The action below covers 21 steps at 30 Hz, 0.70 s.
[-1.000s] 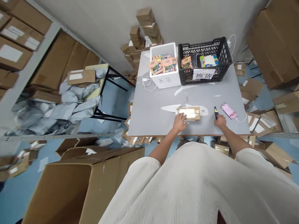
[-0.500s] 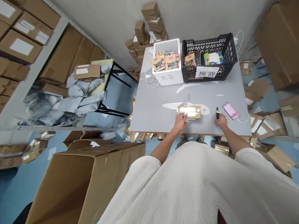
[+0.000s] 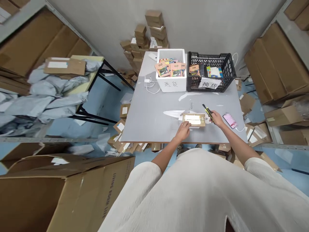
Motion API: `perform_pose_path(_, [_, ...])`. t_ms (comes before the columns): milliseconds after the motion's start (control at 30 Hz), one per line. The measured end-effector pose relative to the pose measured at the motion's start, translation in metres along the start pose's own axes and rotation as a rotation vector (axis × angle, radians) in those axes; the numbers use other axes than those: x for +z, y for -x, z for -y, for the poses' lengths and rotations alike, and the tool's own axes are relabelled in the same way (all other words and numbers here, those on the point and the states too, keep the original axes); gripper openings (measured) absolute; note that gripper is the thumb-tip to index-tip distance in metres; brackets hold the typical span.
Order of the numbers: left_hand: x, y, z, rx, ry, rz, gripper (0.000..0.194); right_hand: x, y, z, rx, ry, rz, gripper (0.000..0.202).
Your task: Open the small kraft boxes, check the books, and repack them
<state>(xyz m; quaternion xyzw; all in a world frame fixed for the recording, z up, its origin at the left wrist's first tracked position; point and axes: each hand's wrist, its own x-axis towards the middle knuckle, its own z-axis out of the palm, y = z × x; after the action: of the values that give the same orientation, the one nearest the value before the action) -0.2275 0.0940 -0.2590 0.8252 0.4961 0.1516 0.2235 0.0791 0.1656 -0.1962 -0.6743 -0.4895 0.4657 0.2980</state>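
On the grey table (image 3: 149,122) lies a small cardboard box (image 3: 202,120) with a white label and shiny tape on top. My left hand (image 3: 183,130) grips the near left corner of this box, fingers on its edge. My right hand (image 3: 217,119) is closed around a yellow and black utility knife (image 3: 208,111), raised beside the box's right end, its tip pointing away and to the left. To the right of that hand lies a pink phone (image 3: 229,120) with a white cable.
A white foam box (image 3: 172,84) with booklets and a black plastic crate (image 3: 223,82) stand at the table's back. Left are grey parcels (image 3: 29,100) and a large open carton (image 3: 91,193). Stacked boxes (image 3: 158,32) rise behind; more cartons line the right.
My right hand has lifted the utility knife from the table's right side and brought it left towards the box. My left hand stays at the box. The view has turned slightly right.
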Motion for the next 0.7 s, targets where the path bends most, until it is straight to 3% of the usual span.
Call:
perform_pose_path(267, [0.002,0.014,0.009,0.027,0.083,-0.059,0.056,0.043,0.021,0.05,-0.471,0.691,0.333,0.037])
perform_pose_path(467, [0.006,0.013,0.019,0.053,0.152,-0.059,0.058,0.06,0.019,0.065,-0.487,1.056,0.385,0.045])
perform_pose_path(700, [0.013,0.012,0.025,0.071,0.19,-0.067,0.058,0.07,0.02,0.075,-0.48,1.184,0.387,0.048])
